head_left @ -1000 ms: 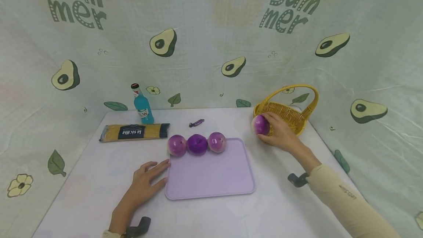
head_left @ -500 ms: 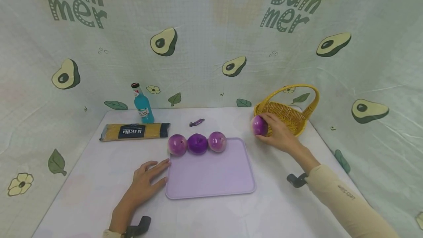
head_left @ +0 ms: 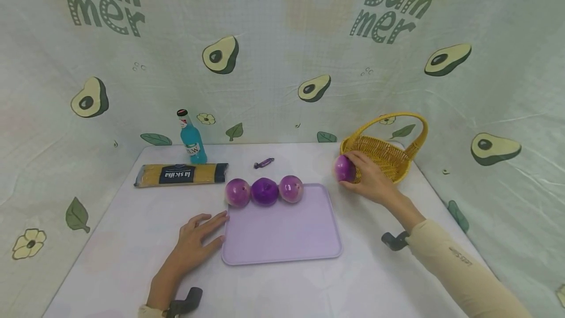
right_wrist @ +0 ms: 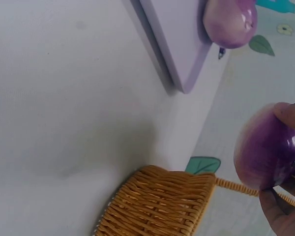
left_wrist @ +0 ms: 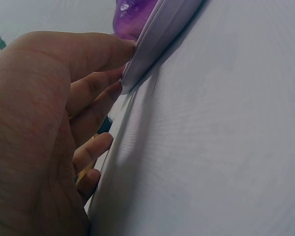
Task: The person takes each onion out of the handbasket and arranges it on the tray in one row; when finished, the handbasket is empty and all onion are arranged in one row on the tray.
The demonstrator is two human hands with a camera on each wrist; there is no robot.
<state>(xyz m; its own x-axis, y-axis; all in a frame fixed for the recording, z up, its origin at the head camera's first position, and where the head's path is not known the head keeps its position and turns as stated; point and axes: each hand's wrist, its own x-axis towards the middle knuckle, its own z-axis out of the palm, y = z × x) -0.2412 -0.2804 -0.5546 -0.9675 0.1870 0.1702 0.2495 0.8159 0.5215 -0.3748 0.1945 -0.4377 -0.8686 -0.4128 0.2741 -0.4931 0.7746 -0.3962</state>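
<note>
My right hand (head_left: 372, 176) grips a glossy, round purple-and-white vegetable (head_left: 345, 168), thumb and fingers around its sides. In the head view it overlaps the left front of the yellow wicker basket (head_left: 388, 153); the right wrist view shows this vegetable (right_wrist: 265, 147) above the basket's rim. My left hand (head_left: 196, 242) touches the left edge of the lilac tray (head_left: 282, 237) with its fingers spread. In the left wrist view the thumb lies at the tray rim (left_wrist: 152, 44). Three similar purple vegetables (head_left: 265, 192) sit in a row along the tray's back edge, the middle one darker.
A bottle of blue drink (head_left: 192, 141) stands at the back left, behind a pack of spaghetti (head_left: 181, 174). Behind the row lies a small purple wrapped candy (head_left: 264, 163). A printed cloth (head_left: 265, 63) hangs around the table's back and sides.
My right hand and the vegetable it holds have shifted slightly left, away from the basket. The left hand, the tray and the row of vegetables stay put.
</note>
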